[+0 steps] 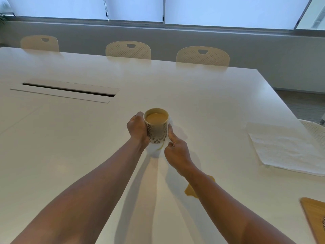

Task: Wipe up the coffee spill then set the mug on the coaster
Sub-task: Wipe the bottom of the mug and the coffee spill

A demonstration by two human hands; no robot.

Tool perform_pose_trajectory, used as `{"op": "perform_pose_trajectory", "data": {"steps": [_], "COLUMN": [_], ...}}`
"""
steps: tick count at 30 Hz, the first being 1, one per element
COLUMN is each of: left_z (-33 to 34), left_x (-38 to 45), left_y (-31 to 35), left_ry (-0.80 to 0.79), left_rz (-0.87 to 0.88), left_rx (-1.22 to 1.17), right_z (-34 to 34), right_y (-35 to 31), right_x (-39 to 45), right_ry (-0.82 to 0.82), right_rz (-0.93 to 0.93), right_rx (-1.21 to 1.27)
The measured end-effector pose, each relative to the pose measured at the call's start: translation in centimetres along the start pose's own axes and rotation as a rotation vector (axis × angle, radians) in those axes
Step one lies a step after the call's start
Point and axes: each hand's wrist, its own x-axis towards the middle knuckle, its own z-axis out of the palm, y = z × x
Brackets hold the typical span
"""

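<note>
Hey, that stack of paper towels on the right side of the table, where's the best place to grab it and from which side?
Pinch the near-left corner of the paper towels, coming from the left. The stack lies flat and that edge faces the right hand, with bare table between.

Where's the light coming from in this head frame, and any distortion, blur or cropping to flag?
Head view: backlit by the blinds, so both arms throw shadows toward the camera across the table. Wide-angle bend curves the table edges. Left hand and mug are sharp; right hand presses a paper towel to the mug. The right forearm partly hides the spill; the wooden board is cropped.
</note>
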Motion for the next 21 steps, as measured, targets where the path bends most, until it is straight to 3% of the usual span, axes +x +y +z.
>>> {"op": "perform_pose_trajectory", "data": {"steps": [11,16,21], "left_z": [2.0,2.6,3.1], "left_x": [-0.8,-1.2,-1.6], "left_y": [1.2,1.9,2.7], "left_ry": [-0.013,-0.027,-0.053], "left_rz": [0.004,-0.005,-0.037], "left_rx": [0.031,0.021,0.030], "right_z": [1.5,0.1,-1.4], "right_y": [-0.8,-1.2,-1.2], "right_x": [-1.9,-0.2,1.7], "right_ry": [0.160,0.213,0.258], "right_rz": [-0.171,-0.092,0.015], "right_rx": [-0.052,0.037,0.301]}}
